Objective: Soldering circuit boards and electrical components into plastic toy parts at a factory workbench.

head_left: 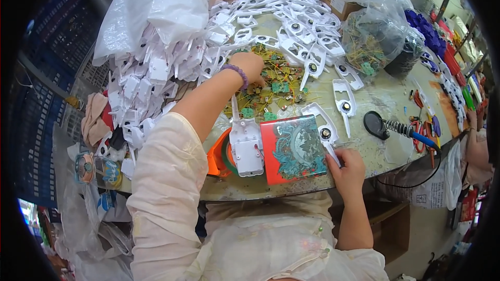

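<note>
Wired boards (281,87) at upper centre are apparently being picked over by the left hand (250,68), its grip hidden; a white frame (326,133), right of centre, is pinched by the right hand (348,169). Careful untangling seems called for next.

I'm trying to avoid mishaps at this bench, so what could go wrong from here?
The left hand reaches into tangled thin yellow wires among small green circuit boards; pulling could snag neighbouring pieces. The blue-handled soldering iron in a coiled metal holder, right of the right hand, could burn if hot, which I can't tell.
</note>
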Demonstrator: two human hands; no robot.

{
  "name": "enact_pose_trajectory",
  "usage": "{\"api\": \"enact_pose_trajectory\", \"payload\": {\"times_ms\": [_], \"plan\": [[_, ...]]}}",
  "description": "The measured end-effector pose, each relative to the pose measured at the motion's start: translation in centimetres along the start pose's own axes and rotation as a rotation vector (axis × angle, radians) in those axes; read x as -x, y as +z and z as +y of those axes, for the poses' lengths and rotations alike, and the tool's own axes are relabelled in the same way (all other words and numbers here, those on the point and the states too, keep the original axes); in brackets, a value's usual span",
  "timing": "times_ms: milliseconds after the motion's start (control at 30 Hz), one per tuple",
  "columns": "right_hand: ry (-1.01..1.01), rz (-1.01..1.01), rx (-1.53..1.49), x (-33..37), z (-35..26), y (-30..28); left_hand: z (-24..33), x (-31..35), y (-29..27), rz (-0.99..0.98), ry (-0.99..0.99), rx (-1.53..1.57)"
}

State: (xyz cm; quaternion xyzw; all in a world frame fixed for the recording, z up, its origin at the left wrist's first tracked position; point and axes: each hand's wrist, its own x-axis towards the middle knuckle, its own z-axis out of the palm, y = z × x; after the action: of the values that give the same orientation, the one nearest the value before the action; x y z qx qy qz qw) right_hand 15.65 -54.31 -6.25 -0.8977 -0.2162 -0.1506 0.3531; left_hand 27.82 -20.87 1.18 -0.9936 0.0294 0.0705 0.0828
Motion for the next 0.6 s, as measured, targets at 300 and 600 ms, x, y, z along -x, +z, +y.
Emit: {"api": "enact_pose_trajectory", "payload": {"times_ms": [300, 600], "plan": [[-0.101, 0.265, -0.042, -1.2, -0.9, -1.2, -1.2, 2.7, -1.4, 0.183, -0.112, 0.339], [-0.332, 0.279, -0.172, -6.0, -5.0, -2.2, -3.0, 6.1, 0.0, 0.587, -0.045, 0.943]]}}
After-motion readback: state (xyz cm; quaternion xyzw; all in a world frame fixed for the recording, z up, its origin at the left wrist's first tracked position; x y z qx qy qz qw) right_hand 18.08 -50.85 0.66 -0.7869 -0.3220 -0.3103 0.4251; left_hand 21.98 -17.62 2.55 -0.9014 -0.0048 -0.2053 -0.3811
